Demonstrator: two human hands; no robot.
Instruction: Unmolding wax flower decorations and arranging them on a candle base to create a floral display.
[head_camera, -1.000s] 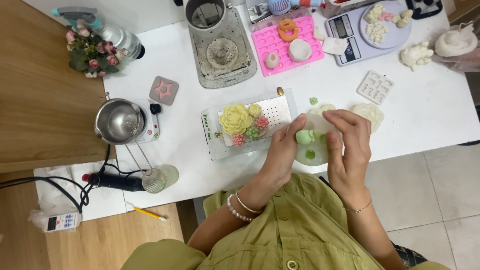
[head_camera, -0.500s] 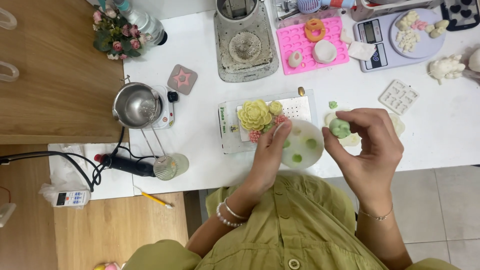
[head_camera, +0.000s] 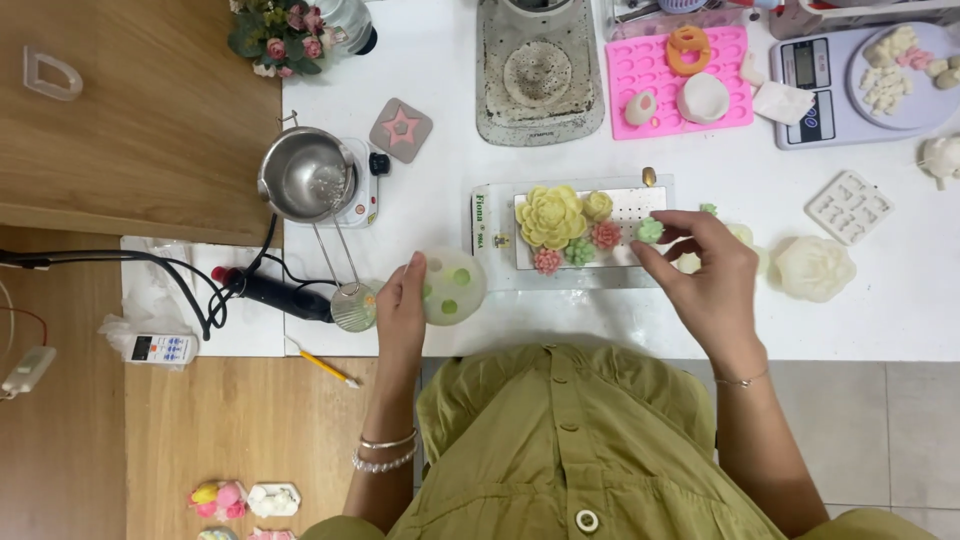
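Right hand (head_camera: 712, 275), just right of centre frame, has a tiny green flower piece (head_camera: 650, 230) pinched in its fingertips, right at the edge of the white tray (head_camera: 640, 200) with the big yellow flower (head_camera: 550, 216) and smaller ones. Left hand (head_camera: 402, 305), centre-left, grips the rim of a round translucent mold (head_camera: 452, 286) with green dots, at the table's front edge beside the small strainer (head_camera: 353, 306).

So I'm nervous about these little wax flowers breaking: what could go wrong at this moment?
The right hand pinches the small green flower only by its fingertips above the white tray; it may slip or get crushed.

Setting it down could knock the pink flower and the other pieces packed close beside the yellow flower.

The left hand holds the round mould near the table edge, where it might drop.
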